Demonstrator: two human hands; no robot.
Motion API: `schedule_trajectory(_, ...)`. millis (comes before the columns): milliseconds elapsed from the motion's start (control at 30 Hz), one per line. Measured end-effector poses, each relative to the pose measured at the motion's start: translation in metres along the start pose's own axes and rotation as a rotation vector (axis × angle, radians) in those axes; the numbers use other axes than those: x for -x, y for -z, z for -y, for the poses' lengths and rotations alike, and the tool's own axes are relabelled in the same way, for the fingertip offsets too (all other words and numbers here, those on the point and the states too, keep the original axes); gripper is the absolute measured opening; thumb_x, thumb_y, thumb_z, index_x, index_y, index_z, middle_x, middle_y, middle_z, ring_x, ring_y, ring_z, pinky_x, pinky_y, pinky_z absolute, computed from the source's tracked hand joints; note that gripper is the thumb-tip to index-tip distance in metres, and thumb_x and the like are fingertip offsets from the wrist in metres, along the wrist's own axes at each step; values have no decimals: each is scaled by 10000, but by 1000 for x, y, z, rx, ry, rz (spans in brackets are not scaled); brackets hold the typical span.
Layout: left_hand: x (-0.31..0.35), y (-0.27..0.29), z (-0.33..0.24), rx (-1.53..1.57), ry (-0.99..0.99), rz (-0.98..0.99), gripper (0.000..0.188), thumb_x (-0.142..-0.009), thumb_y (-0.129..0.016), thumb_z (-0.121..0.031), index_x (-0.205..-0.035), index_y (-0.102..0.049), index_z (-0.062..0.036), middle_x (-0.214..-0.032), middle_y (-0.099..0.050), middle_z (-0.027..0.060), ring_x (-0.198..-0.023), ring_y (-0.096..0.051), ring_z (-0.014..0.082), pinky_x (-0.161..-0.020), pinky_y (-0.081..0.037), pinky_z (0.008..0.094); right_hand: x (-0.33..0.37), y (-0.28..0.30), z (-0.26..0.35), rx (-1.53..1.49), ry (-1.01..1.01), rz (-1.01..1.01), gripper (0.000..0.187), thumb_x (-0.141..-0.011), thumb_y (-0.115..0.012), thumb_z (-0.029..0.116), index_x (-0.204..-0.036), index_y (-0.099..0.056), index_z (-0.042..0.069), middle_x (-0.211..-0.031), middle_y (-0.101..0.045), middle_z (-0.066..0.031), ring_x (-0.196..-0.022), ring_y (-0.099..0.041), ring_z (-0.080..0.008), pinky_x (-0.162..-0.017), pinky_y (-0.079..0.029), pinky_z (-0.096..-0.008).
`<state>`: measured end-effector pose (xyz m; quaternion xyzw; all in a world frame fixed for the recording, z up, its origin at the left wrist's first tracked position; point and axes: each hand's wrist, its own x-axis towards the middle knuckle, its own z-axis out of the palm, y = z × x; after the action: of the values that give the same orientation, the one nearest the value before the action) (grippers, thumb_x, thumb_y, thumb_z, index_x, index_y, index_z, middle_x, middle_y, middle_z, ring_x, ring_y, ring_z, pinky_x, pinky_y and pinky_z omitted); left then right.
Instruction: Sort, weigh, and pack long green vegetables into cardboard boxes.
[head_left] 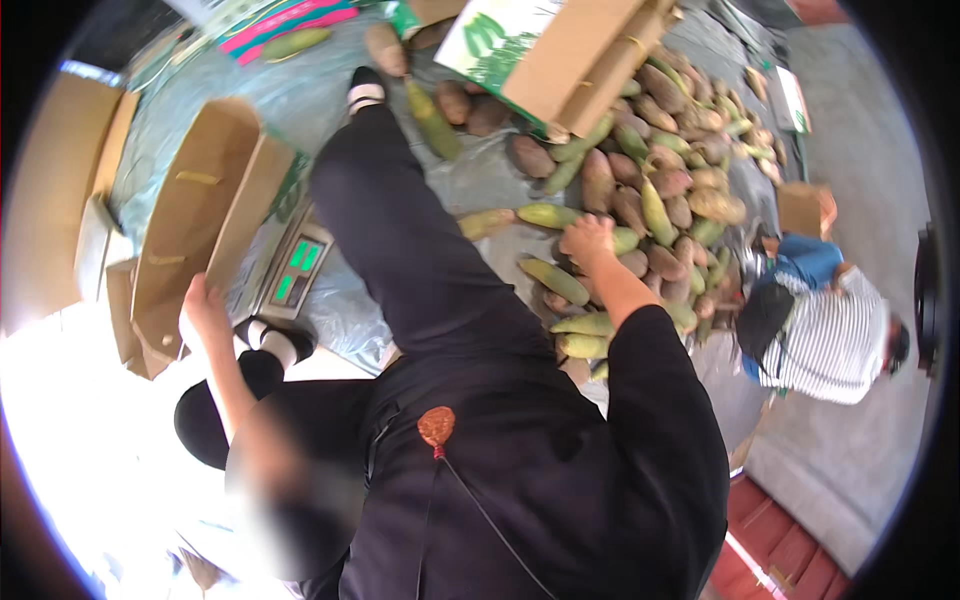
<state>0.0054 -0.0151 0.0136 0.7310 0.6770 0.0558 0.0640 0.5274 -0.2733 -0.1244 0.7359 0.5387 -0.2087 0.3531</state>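
Observation:
My left hand (203, 312) is closed on the near edge of a tall open cardboard box (205, 150), which stands on a digital scale (298, 268) with a lit green display. My right hand (588, 242) reaches into a heap of root vegetables with its fingers curled down. One end of a long green radish (545, 215) meets these fingers; part of the grip is hidden under the hand. Around it lie more green radishes (555, 280) and purplish-red root vegetables (598, 182).
Another open carton (575, 60) with a green vegetable picture stands at the far side of the heap. Large cardboard (60, 190) is at the far left. My bent leg (400, 230) lies between scale and heap. A person in a striped shirt (830, 335) crouches at the right.

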Motion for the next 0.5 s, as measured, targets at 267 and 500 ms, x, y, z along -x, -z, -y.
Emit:
schedule_trajectory(267, -2, -2, -22, -73, 45, 4, 217, -818, -630, -112, -1033, -606, -127, -955, -665, 105, -916, -630, 325, -762, -488, 432, 10, -38, -35, 177, 10, 59, 353, -839, -618, 152, -1183, -580, 225, -1213, -544, 7, -1189, -479, -191, -941, -353, -521)
schedule_trajectory(500, 2, -1, -17, -76, 47, 15, 215, -835, -613, -129, -1049, -596, -140, -986, -662, 68, -985, -623, 266, -782, -458, 471, 19, -5, -27, 67, -50, -83, 458, -748, -719, 147, -1170, -548, 192, -1191, -543, -4, -1165, -500, -213, -905, -415, -475)
